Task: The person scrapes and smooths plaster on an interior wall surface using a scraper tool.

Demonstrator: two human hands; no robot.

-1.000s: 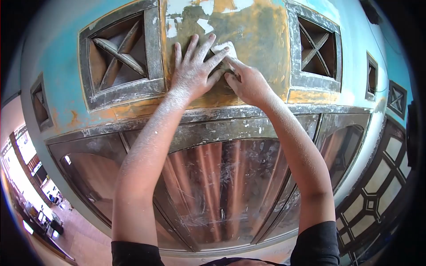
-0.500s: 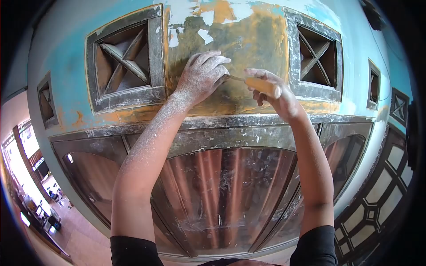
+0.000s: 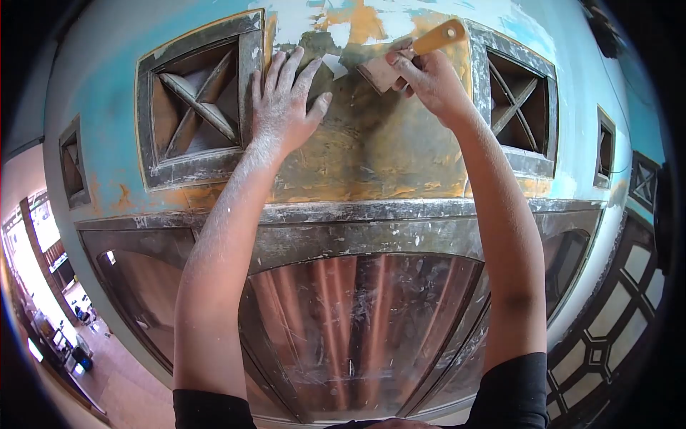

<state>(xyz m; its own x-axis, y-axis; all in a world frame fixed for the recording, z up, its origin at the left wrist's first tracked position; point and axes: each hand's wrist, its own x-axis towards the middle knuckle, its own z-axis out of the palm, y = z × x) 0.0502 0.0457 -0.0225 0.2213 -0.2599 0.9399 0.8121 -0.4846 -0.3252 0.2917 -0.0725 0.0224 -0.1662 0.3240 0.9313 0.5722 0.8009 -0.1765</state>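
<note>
My left hand (image 3: 286, 107), coated in white dust, lies with fingers spread on the scraped wall panel (image 3: 357, 154), close beside the left vent frame. In my right hand (image 3: 432, 82) is a putty knife (image 3: 440, 37) with a yellowish handle pointing up and right. Its wide, whitish-smeared blade angles down and left close to the panel; whether the edge touches cannot be told. Between the hands, a small white paint patch (image 3: 334, 66) stands out on the brownish surface. Orange and white paint remnants border the panel's top.
Wooden vent frames with crossed bars flank the panel, one left (image 3: 200, 100) and one right (image 3: 519, 104). Below runs a worn wooden ledge (image 3: 357, 211) above a glazed window (image 3: 357, 322) with reddish curtains behind. A patterned door (image 3: 607, 307) stands far right.
My left hand has moved up and left, its fingers now spread on the wall. My right hand has risen, and the putty knife has turned so its handle points up.
</note>
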